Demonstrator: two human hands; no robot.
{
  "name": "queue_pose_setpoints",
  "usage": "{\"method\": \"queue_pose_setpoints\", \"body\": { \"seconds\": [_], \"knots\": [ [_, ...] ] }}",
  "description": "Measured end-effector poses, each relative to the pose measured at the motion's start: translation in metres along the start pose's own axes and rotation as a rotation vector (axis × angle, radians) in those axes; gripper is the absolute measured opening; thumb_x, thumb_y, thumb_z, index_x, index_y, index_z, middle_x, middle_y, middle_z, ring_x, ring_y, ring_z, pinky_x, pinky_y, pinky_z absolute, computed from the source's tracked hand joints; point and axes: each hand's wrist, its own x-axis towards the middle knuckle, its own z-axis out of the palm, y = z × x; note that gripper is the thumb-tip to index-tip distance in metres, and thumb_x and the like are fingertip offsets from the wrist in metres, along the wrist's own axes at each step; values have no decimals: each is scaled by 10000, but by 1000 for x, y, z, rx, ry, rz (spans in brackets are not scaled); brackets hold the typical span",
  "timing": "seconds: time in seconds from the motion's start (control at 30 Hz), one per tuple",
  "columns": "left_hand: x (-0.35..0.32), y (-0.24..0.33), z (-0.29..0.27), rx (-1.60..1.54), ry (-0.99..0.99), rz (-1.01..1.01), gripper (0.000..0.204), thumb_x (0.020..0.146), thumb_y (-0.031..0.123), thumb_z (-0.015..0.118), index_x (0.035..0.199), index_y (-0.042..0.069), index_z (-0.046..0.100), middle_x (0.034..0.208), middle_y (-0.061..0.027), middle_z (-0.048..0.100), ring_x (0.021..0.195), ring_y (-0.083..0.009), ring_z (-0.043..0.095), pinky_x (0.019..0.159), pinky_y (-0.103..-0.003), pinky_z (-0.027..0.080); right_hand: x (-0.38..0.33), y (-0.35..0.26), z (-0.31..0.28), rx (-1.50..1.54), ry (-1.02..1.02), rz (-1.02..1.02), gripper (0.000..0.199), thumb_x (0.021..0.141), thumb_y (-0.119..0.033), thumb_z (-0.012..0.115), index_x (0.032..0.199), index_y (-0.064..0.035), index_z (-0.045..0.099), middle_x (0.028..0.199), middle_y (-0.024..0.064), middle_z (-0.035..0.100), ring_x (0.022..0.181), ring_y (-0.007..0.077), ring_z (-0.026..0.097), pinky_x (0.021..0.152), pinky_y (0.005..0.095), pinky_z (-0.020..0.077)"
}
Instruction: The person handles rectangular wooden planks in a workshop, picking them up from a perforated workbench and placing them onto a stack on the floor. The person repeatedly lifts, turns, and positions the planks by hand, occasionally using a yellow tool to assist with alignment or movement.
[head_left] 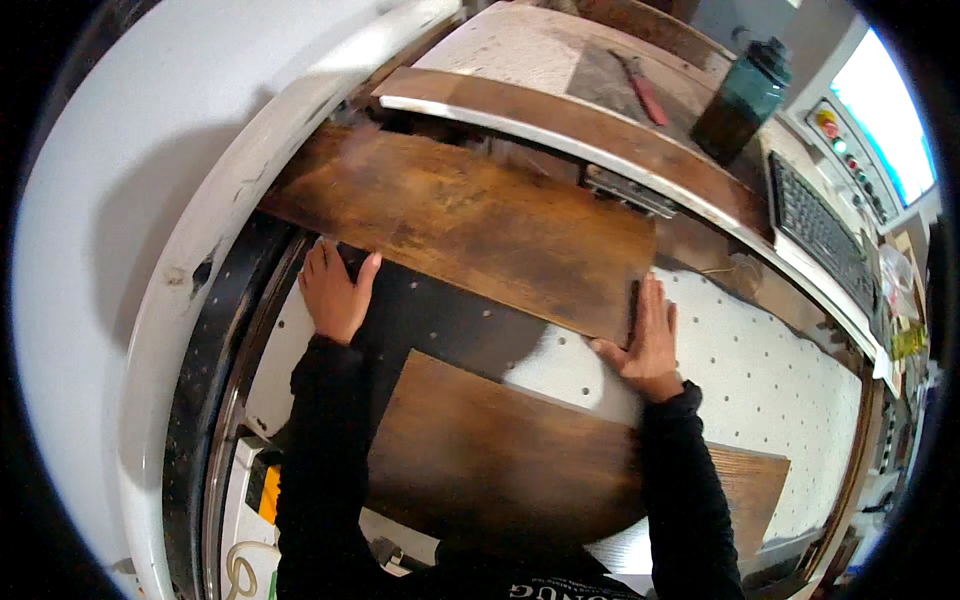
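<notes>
A long brown wooden board (470, 225) lies across the far part of the white perforated bed (740, 350). At its front edge, toward the left end, is my left hand (338, 292), fingers stretched out and thumb apart. My right hand (648, 345) rests against the board's right end, its thumb by the near corner and its fingers extended along that end. Neither hand is wrapped round anything. Closer to me lies a second brown board (500, 440), partly hidden under my right forearm.
A raised ledge (560, 130) runs behind the far board. Beyond it are red-handled pliers (640, 90), a dark teal bottle (742, 100) and a black keyboard (822, 225). A control panel with buttons (850, 160) and a bright screen (885, 110) stand right. A white curved housing (185, 270) borders the left.
</notes>
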Motion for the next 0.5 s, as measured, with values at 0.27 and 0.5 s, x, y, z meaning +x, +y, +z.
{"method": "queue_pose_setpoints", "body": {
  "seconds": [0.27,0.5],
  "knots": [
    [-14,9,24,-117,-41,141,812,837,560,510,1268,-117,379,1364,-262,341,1306,-375,264,1067,-516,169,2,-3,-6,-76,19,4,1127,671,-728,561,1418,14,160,1443,273,201,1362,398,162,1075,557,110],
    [-1,22,17,-75,68,320,796,767,595,578,1167,-87,483,1280,-251,425,1228,-408,348,970,-570,286,1,17,19,-62,45,-9,1025,702,-636,614,1419,-25,212,1441,228,263,1361,355,206,1077,545,142]
  ]
}}
